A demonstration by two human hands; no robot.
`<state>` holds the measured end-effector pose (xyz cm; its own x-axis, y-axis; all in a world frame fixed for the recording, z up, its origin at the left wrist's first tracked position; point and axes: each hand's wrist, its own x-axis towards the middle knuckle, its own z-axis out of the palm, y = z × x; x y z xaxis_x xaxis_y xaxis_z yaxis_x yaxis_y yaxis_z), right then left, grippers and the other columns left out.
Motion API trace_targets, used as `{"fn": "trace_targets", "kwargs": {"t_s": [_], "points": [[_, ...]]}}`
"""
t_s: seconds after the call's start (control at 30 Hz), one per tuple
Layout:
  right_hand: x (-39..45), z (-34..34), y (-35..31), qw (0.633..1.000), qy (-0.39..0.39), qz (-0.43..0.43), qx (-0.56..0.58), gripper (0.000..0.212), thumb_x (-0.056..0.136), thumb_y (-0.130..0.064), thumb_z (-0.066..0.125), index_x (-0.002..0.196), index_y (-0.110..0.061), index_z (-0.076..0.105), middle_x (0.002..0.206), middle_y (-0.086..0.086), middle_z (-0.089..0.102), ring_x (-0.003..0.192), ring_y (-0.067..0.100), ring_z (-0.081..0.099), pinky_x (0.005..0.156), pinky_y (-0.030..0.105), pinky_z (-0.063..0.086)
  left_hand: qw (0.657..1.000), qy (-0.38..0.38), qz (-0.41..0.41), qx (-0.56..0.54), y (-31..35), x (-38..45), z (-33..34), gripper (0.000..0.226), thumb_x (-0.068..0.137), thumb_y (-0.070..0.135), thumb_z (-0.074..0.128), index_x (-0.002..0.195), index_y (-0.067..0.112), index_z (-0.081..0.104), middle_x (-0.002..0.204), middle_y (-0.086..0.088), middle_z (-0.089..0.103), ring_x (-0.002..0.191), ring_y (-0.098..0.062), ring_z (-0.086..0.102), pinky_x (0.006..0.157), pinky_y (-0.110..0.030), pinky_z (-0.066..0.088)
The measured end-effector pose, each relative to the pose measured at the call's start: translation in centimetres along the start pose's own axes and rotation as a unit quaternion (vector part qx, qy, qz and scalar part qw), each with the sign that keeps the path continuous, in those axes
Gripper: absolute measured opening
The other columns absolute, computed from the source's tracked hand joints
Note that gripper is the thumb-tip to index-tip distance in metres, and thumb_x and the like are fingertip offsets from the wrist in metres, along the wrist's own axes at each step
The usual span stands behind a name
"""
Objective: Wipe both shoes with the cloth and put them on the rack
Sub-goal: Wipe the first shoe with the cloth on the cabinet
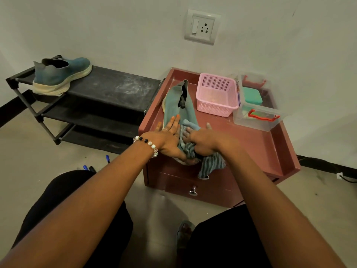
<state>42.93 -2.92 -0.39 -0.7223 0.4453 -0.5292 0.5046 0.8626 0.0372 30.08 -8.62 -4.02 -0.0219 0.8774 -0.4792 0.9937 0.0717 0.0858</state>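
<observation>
Cabinet top (251, 144) | pink basket (217, 94), contents unclear | left hand (168, 138) flat on shoe (174, 105) | right hand (201, 141) grips cloth (210, 164)

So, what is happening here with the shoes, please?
A person is cleaning a grey-green shoe lying on the reddish-brown cabinet. The left hand presses flat on it, while the right hand rubs it with a bunched striped grey cloth. The other blue-green shoe already sits on the black rack.
</observation>
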Motion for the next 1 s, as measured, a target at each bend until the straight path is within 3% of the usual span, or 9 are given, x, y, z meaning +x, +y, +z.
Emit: {"fn": "trace_targets", "kwargs": {"t_s": [0.07,0.13,0.23,0.3,0.4,0.6,0.77,0.9,1.0], "points": [[-1.4,-0.4,0.5,0.996,-0.012,-0.028,0.085,0.045,0.089,-0.003,0.042,0.133,-0.007,0.050,0.153,0.007,0.030,0.141,0.025,0.028,0.115,0.040,0.021,1.000,-0.005,-0.006,0.005,-0.1,0.0,-0.1,0.123,0.076,0.077,0.048,0.146,0.007,-0.024,0.143,-0.007,-0.047,0.136,-0.019,-0.038,0.117,-0.050,-0.011],[-2.6,-0.5,0.6,0.990,-0.029,-0.041,0.128,0.038,0.092,-0.002,0.042,0.126,-0.007,0.058,0.150,0.000,0.037,0.132,0.021,0.040,0.106,0.026,0.030,1.000,-0.008,-0.010,0.011,0.0,-0.2,-0.1,0.131,0.071,0.079,0.053,0.145,0.006,-0.027,0.143,-0.007,-0.048,0.136,-0.019,-0.038,0.117,-0.049,-0.012],[-2.8,-0.4,0.6,0.994,-0.023,-0.003,0.104,0.042,0.095,-0.010,0.041,0.135,-0.018,0.052,0.154,-0.009,0.027,0.140,0.019,0.030,0.117,0.053,0.003,1.000,-0.017,-0.013,0.022,-0.1,0.0,0.2,0.144,0.060,0.085,0.057,0.143,0.006,-0.031,0.141,-0.007,-0.050,0.135,-0.020,-0.039,0.116,-0.048,-0.013],[-1.9,-0.3,0.1,0.999,-0.017,0.035,0.030,0.052,0.094,-0.011,0.038,0.145,-0.021,0.037,0.159,-0.005,0.015,0.146,0.017,0.015,0.108,0.065,-0.014,1.000,-0.014,-0.011,0.024,-0.1,0.2,0.3,0.146,0.058,0.085,0.058,0.142,0.006,-0.032,0.140,-0.008,-0.051,0.135,-0.021,-0.040,0.117,-0.047,-0.013],[0.7,0.2,-0.2,0.995,0.034,0.049,-0.075,0.060,0.095,-0.016,0.037,0.151,-0.015,0.017,0.160,-0.001,0.002,0.147,0.012,-0.004,0.105,0.070,-0.015,0.999,-0.015,-0.008,0.036,-0.1,0.3,0.4,0.149,0.055,0.085,0.060,0.140,0.007,-0.035,0.138,-0.009,-0.053,0.133,-0.022,-0.042,0.117,-0.048,-0.011],[4.5,0.2,1.1,0.979,0.156,0.085,-0.098,0.062,0.096,-0.022,0.035,0.151,-0.008,0.011,0.160,0.005,0.005,0.148,0.015,0.001,0.113,0.063,-0.002,0.999,-0.013,-0.004,0.038,-0.2,0.5,0.6,0.149,0.055,0.083,0.063,0.142,0.006,-0.031,0.137,-0.009,-0.054,0.133,-0.024,-0.042,0.117,-0.049,-0.010],[4.4,-0.5,1.8,0.996,0.084,0.028,-0.013,0.061,0.092,-0.010,0.040,0.149,-0.002,0.019,0.159,0.013,0.003,0.147,0.024,-0.004,0.118,0.052,0.006,0.999,-0.005,-0.008,0.031,-0.1,0.7,0.8,0.148,0.057,0.081,0.064,0.144,0.006,-0.029,0.138,-0.010,-0.053,0.133,-0.024,-0.042,0.117,-0.048,-0.010],[1.4,0.2,1.6,0.996,-0.014,-0.021,0.080,0.047,0.088,-0.005,0.041,0.134,-0.003,0.048,0.150,0.014,0.031,0.139,0.032,0.029,0.113,0.046,0.028,1.000,0.005,-0.019,0.024,0.0,0.6,0.8,0.146,0.061,0.073,0.069,0.142,0.005,-0.031,0.140,-0.010,-0.051,0.133,-0.024,-0.041,0.118,-0.047,-0.010],[-0.7,0.7,0.9,0.994,-0.058,-0.018,0.094,0.047,0.085,-0.002,0.039,0.129,-0.006,0.054,0.146,0.015,0.039,0.134,0.032,0.036,0.111,0.045,0.031,0.999,0.030,-0.030,0.021,0.1,0.9,1.4,0.134,0.075,0.052,0.073,0.141,0.002,-0.032,0.144,-0.012,-0.046,0.136,-0.025,-0.037,0.118,-0.047,-0.008]]}}
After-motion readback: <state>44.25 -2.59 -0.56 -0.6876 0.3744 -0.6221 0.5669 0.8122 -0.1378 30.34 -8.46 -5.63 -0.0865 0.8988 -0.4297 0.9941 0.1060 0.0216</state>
